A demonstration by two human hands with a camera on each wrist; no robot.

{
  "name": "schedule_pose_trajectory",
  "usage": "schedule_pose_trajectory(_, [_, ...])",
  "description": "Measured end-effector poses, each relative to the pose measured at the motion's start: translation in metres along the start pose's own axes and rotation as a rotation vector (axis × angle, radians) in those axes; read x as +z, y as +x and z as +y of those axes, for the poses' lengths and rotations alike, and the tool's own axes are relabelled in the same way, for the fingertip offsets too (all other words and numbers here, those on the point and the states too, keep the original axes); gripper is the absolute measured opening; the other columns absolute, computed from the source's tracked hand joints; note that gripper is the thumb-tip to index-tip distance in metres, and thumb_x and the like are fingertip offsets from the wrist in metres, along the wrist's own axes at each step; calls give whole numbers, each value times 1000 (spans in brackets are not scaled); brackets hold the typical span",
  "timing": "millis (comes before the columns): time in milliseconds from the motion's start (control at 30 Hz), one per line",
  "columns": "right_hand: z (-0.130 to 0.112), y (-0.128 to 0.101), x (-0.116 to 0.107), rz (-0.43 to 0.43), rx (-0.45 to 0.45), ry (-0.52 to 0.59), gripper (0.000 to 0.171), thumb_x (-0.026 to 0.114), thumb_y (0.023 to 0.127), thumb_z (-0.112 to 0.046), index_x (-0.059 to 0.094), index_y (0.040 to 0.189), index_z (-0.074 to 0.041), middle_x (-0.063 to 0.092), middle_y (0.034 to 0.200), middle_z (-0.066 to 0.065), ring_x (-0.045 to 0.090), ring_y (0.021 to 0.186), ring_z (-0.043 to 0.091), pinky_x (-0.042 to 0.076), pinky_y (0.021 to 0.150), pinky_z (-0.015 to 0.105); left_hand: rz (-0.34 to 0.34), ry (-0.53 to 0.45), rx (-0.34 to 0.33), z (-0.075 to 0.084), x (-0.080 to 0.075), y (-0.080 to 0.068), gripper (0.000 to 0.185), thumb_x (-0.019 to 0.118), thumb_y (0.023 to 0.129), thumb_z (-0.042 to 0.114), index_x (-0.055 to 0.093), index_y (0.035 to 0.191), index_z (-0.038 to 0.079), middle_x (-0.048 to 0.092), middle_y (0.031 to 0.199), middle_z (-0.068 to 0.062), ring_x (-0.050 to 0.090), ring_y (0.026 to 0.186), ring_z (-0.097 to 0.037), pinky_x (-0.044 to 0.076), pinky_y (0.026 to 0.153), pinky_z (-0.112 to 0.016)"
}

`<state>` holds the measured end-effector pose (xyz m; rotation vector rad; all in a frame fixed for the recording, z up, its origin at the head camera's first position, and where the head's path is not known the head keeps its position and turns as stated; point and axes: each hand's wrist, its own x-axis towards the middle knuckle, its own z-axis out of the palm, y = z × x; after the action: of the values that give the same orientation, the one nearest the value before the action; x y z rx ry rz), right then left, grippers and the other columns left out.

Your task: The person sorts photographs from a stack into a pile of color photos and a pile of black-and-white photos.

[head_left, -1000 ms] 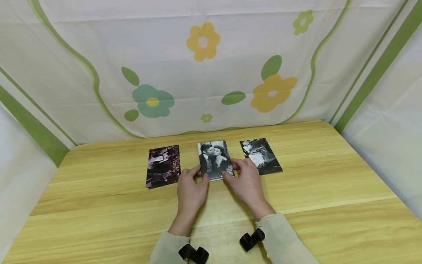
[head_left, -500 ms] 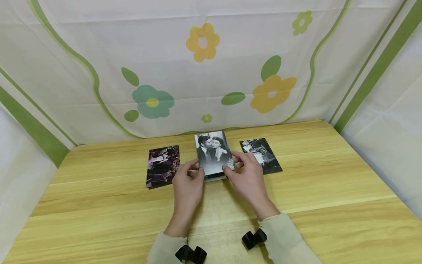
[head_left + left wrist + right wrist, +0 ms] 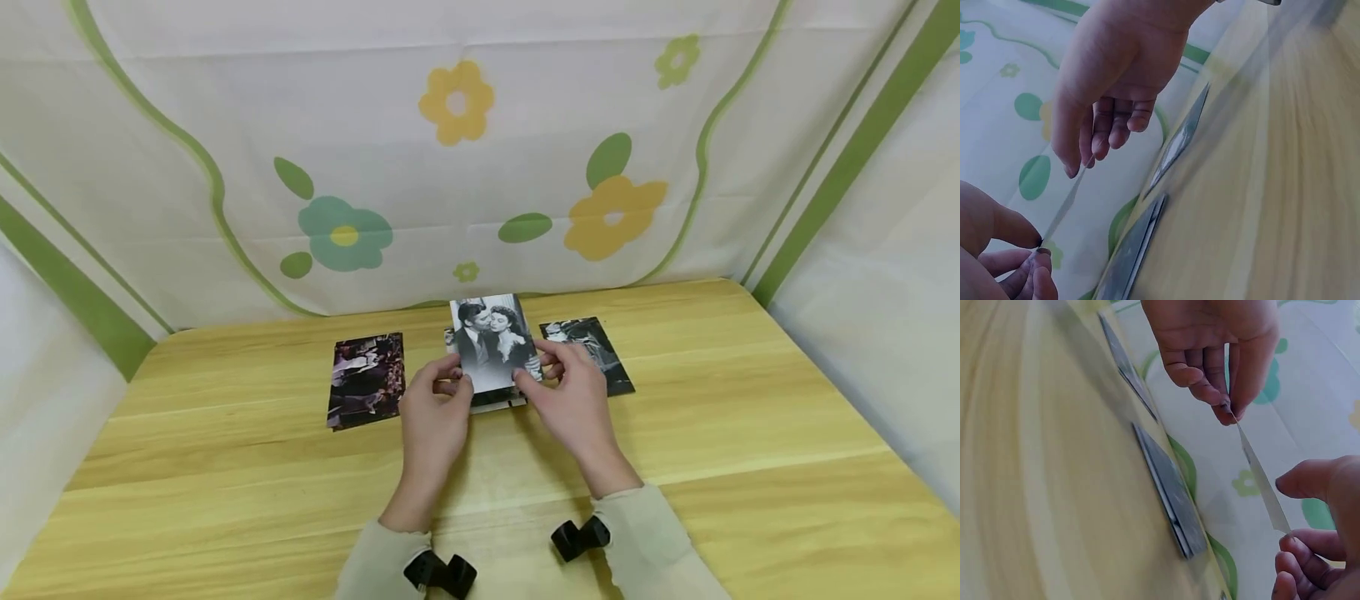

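Note:
Both hands hold a black-and-white photo (image 3: pixel 491 342) of a couple, tilted above the middle stack. In the head view my left hand (image 3: pixel 435 417) pinches its lower left edge between thumb and fingers. My right hand (image 3: pixel 573 400) has its lower right edge between thumb and curled fingers. Seen nearly edge-on in the right wrist view, the photo (image 3: pixel 1260 472) spans from one hand to the other. Beneath it lies the middle photo stack (image 3: pixel 498 402), mostly covered in the head view; its layered edge shows in the right wrist view.
To the left lies a stack of dark colour photos (image 3: pixel 367 379). Another black-and-white photo (image 3: pixel 611 358) lies to the right, partly behind the right hand. The wooden table (image 3: pixel 225 483) ends at a white flowered curtain (image 3: pixel 405 108).
The couple photo has been lifted off the middle stack and moved up toward the curtain, uncovering the stack's lower edge. Both hands rose with it. The side photos stay put.

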<state>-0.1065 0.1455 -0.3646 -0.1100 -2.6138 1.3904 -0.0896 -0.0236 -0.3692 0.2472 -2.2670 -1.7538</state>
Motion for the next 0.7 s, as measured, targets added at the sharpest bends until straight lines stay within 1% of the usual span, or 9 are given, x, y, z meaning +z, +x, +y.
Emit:
schedule_pose_trajectory(67, [3,4,-4,17,21,11,51,84,91,-25,70,138,-9,64,115,9,62,102,25,49,87,34,-11,-22,-4,3,6,2,30,70,95,1,76,125,1,76,107,-15,66,89,-20,50,70,-21])
schedule_pose_trajectory(200, [10,12,-16,47,89,18,45,80,95,-26,70,136,-9,65,119,10,62,104,25,50,88,35,-61,-55,-46,8,23,5,31,72,94,-1,75,125,1,76,106,-14,66,86,-18,52,73,-21])
schedule_pose_trajectory(300, [17,17,-30,67,137,13,42,77,97,-26,70,135,-9,65,121,11,61,106,25,50,90,35,-101,-77,-68,10,40,4,33,73,92,-2,73,124,0,76,106,-13,67,86,-17,56,75,-22])
schedule_pose_trajectory(400, [25,21,-45,101,174,-1,42,77,97,-28,71,134,-8,66,122,12,61,105,23,49,89,32,-136,-100,-68,15,60,1,34,74,91,-3,72,125,1,76,106,-12,68,85,-15,59,75,-25])
schedule_pose_trajectory(467, [31,23,-54,133,197,-17,42,77,97,-30,72,133,-9,68,121,11,61,103,20,49,85,27,-164,-104,-59,18,72,-2,35,75,90,-2,71,125,1,75,105,-10,67,84,-13,60,74,-26])
schedule_pose_trajectory(567, [41,25,-66,183,234,-27,41,79,96,-32,74,131,-10,70,118,9,60,98,16,48,76,19,-201,-102,-46,23,88,-6,32,76,91,0,71,123,2,75,102,-7,65,81,-9,58,72,-25])
schedule_pose_trajectory(700, [51,27,-76,213,288,-26,41,79,96,-33,75,130,-11,70,113,5,59,95,12,48,70,15,-219,-90,-37,24,102,-10,28,76,91,1,72,118,3,75,96,-6,61,75,-4,54,70,-23])
